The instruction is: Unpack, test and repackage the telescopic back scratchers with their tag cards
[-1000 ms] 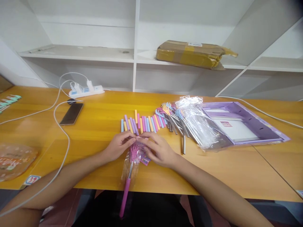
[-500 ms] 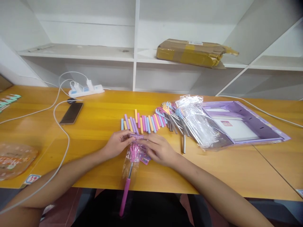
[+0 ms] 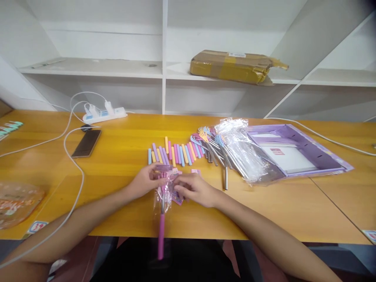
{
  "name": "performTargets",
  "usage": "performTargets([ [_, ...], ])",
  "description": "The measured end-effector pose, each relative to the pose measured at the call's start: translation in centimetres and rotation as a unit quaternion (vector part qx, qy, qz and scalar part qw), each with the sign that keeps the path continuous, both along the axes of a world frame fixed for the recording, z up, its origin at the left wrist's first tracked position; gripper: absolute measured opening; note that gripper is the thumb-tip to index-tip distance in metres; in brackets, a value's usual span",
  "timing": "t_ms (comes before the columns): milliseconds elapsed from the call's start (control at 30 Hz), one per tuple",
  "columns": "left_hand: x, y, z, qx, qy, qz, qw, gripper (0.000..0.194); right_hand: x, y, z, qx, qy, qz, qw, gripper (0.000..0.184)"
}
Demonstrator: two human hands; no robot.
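My left hand (image 3: 148,181) is closed on the top of a clear plastic bag (image 3: 166,199). Inside the bag is a pink back scratcher (image 3: 161,235), claw end up, its handle hanging past the table's front edge. My right hand (image 3: 197,190) is beside the bag with curled fingers, over small pink printed cards (image 3: 177,199); whatever is at its fingertips is hidden. Beyond my hands lie several pastel handle grips (image 3: 182,154) in a row. Metal back scratchers with coloured claws (image 3: 204,135) are piled to their right.
Clear plastic bags (image 3: 243,152) lie against an open purple box (image 3: 319,150) at the right. A phone (image 3: 87,143), a power strip (image 3: 105,114) and a loose white cable (image 3: 83,172) are at the left. A taped carton (image 3: 232,66) sits on the shelf behind.
The bagged back scratcher has swung closer to upright, its handle end moving right. My right hand has moved off the bag's top, down and slightly right; another pink card now shows behind it.
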State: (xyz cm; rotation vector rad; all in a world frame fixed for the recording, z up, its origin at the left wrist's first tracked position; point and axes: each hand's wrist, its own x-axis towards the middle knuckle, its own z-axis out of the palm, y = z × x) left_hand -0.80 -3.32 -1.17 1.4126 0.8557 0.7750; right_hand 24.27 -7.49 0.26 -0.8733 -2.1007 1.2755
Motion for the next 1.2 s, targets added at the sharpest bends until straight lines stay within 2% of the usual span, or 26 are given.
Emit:
performTargets([
  [67,0.1,0.2,-0.3,0.02,-0.041,0.1,0.994,0.055,-0.3,-0.3,-0.1,-0.085,0.01,0.06,0.995,0.026],
  [133,0.0,0.4,-0.3,0.03,-0.087,0.167,0.982,0.055,-0.6,-0.4,-0.1,-0.099,0.013,0.075,0.992,0.028],
  [167,0.0,0.5,-0.3,0.026,-0.115,0.181,0.976,0.054,-0.7,-0.3,-0.1,-0.093,0.014,0.068,0.993,0.029],
  [267,-0.2,0.6,0.2,0.004,-0.196,0.16,0.967,0.045,0.6,0.7,0.7,-0.057,0.032,0.013,0.998,0.032],
  [333,-0.4,0.6,0.5,-0.006,-0.218,0.114,0.969,0.036,3.0,2.1,1.9,0.021,0.027,-0.077,0.996,0.031],
  [367,-0.4,0.7,0.6,-0.006,-0.216,0.094,0.972,0.033,4.8,2.9,2.5,0.073,0.011,-0.141,0.987,0.027],
  [433,-0.5,0.8,0.7,0.003,-0.186,0.079,0.979,0.028,9.2,4.7,3.8,0.185,-0.041,-0.284,0.94,0.021],
  [500,-0.7,1.0,0.7,0.023,-0.139,0.095,0.985,0.022,14.2,6.1,4.6,0.266,-0.095,-0.426,0.859,0.024],
  [567,-0.9,1.3,0.7,0.065,-0.076,0.118,0.988,0.013,19.0,6.9,4.7,0.3,-0.146,-0.542,0.772,0.034],
  [633,-1.2,1.6,1.0,0.138,-0.01,0.14,0.98,0.01,22.9,7.2,4.1,0.264,-0.234,-0.626,0.696,0.043],
  [700,-1.6,1.7,1.4,0.217,0.049,0.155,0.962,0.017,25.5,7.2,3.0,0.171,-0.341,-0.653,0.654,0.048],
  [733,-1.7,1.8,1.6,0.25,0.071,0.16,0.952,0.019,26.4,7.1,2.4,0.122,-0.381,-0.649,0.647,0.048],
  [800,-2.1,2.0,2.0,0.297,0.111,0.162,0.934,0.021,27.5,7.1,1.3,0.051,-0.415,-0.633,0.651,0.043],
  [900,-2.5,2.5,2.3,0.346,0.168,0.163,0.908,0.021,28.2,6.9,0.6,0.013,-0.423,-0.639,0.642,0.037],
  [967,-2.7,3.1,2.1,0.365,0.2,0.165,0.894,0.019,28.3,6.7,0.9,0.033,-0.423,-0.66,0.62,0.039],
  [1067,-3.2,4.2,1.3,0.36,0.258,0.149,0.884,0.013,27.6,6.5,1.7,0.103,-0.411,-0.686,0.592,0.047],
  [1133,-3.4,4.8,0.8,0.344,0.331,0.137,0.868,0.01,26.6,6.6,2.0,0.151,-0.399,-0.681,0.595,0.047],
  [1200,-3.6,5.1,0.4,0.326,0.412,0.134,0.84,0.011,25.2,7.0,2.0,0.191,-0.387,-0.656,0.619,0.043],
])
